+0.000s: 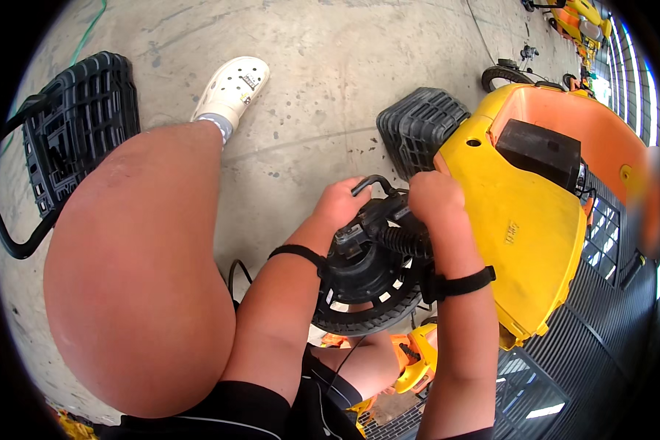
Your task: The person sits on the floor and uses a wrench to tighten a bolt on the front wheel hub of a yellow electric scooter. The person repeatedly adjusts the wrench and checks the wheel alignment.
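Between my arms is a black wheel assembly with a treaded tyre [370, 321] and a coil spring [403, 240], its upper part partly covered by my hands. A short black bent tube [375, 180] rises from its far end. My left hand [341, 205] is closed at that tube's left end, with its fingertips partly hidden. My right hand [436, 196] makes a fist at the right end of the assembly, beside the yellow body panel [524, 242]. What sits inside that fist is hidden. Both wrists wear black straps.
The yellow vehicle body has an orange hollow [601, 132] holding a black box [539, 152]. A black plastic crate [418, 128] stands beyond my hands. Another black slatted frame [84, 121] with bent tubes lies at left, past my bare knee. More yellow vehicles [583, 22] stand far right.
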Motion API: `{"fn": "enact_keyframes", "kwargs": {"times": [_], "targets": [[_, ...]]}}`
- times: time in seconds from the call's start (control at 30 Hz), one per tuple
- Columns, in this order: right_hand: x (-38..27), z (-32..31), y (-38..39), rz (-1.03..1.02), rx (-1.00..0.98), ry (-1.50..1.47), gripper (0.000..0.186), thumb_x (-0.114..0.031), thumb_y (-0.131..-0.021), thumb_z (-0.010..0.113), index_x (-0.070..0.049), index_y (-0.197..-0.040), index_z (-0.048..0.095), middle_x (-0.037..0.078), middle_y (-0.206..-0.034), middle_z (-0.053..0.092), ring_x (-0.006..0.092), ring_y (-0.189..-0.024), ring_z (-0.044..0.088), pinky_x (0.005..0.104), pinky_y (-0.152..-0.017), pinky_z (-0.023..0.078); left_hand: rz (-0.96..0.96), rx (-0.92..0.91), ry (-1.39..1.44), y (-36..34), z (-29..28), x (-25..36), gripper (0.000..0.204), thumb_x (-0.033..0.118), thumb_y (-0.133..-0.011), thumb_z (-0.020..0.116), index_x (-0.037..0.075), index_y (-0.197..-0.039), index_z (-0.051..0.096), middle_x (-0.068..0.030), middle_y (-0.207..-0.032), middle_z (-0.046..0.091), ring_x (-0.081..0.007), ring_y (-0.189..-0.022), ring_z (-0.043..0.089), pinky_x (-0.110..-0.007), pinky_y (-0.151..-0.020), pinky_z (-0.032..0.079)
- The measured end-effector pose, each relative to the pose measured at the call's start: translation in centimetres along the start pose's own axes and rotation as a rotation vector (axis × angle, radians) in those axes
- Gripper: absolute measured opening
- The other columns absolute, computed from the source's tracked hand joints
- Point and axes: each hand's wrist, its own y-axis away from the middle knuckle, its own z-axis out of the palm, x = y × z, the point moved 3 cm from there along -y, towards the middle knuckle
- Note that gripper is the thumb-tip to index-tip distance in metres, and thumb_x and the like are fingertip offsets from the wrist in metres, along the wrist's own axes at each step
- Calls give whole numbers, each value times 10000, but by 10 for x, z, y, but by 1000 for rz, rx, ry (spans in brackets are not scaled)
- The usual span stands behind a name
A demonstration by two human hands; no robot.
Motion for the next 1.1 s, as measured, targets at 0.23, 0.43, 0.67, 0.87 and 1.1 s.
{"fn": "enact_keyframes", "kwargs": {"times": [0.23,0.43,0.67,0.87,1.1], "targets": [[-7,5,15,-49,113,1,219,-162,-892,557,-99,-912,766,141,-949,756,296,-905,742,383,-796,578,-3,13,-3,2,-2,-2,378,336,-938,669,110,-1241,678,-92,-898,706,-165,-795,630,-317,-785,514],[-85,38,47,197,421,-4,208,-180,-903,572,-46,-868,727,74,-721,695,221,-702,736,321,-543,559,-25,71,-29,7,-14,-14,361,315,-932,678,105,-1226,680,-83,-842,690,-144,-740,595,-314,-740,509],[-142,59,22,489,412,64,387,-200,-993,474,126,-1120,640,105,-748,666,129,-580,685,282,-450,535,139,5,48,-11,6,-17,266,241,-959,659,82,-1172,674,-81,-821,684,-103,-756,541,-297,-725,496],[-133,26,13,373,283,-12,460,-236,-963,521,157,-1196,577,161,-902,717,199,-742,746,314,-556,587,629,104,-165,-6,7,-5,252,241,-939,669,87,-1138,672,-109,-978,718,-224,-878,654,-323,-801,515],[-48,-26,30,144,246,-115,183,-163,-898,563,-57,-929,709,156,-943,739,293,-871,737,392,-759,590,41,9,28,5,1,-4,334,272,-933,662,108,-1224,669,-119,-927,704,-211,-844,656,-327,-793,508]]}}
